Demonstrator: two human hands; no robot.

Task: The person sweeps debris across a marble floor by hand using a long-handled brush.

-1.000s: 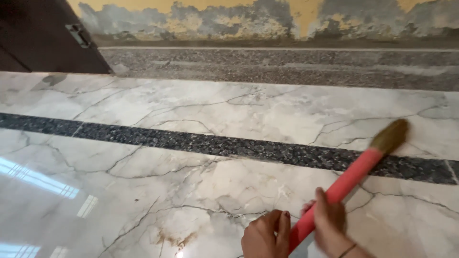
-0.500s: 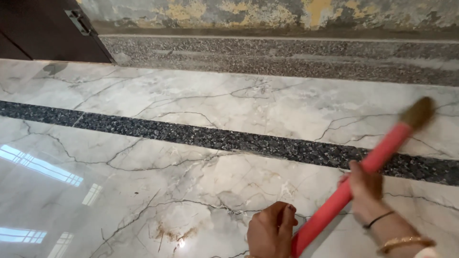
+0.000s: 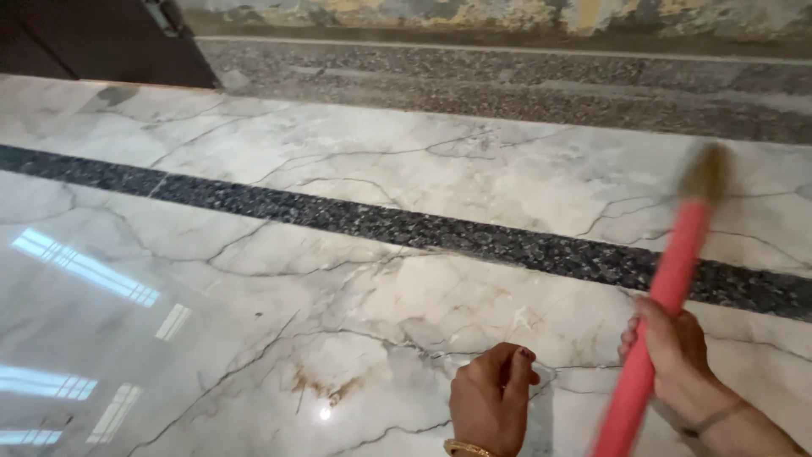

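The right hand (image 3: pixel 672 355) is closed around the pink broom handle (image 3: pixel 664 305) about midway up its visible length, fingers wrapped over the top, a thin band at the wrist. The left hand (image 3: pixel 493 402), curled into a loose fist with a gold bangle at the wrist, sits just left of the lower handle; whether it has hold of anything I cannot tell, since it does not visibly touch the handle here.

From the grip outward, the handle rises to a straw-coloured bristle end (image 3: pixel 706 169), blurred. Its long axis runs from the bottom edge up and slightly rightward, bristles pointing away toward the far wall (image 3: pixel 507 13).

The bristles hang over the white marble floor (image 3: pixel 338 186) beyond the dark speckled inlay strip (image 3: pixel 381 224). The floor looks glossy and largely free of debris; a brownish stain (image 3: pixel 326 389) remains near the left hand, so cleaning seems underway, not finished.
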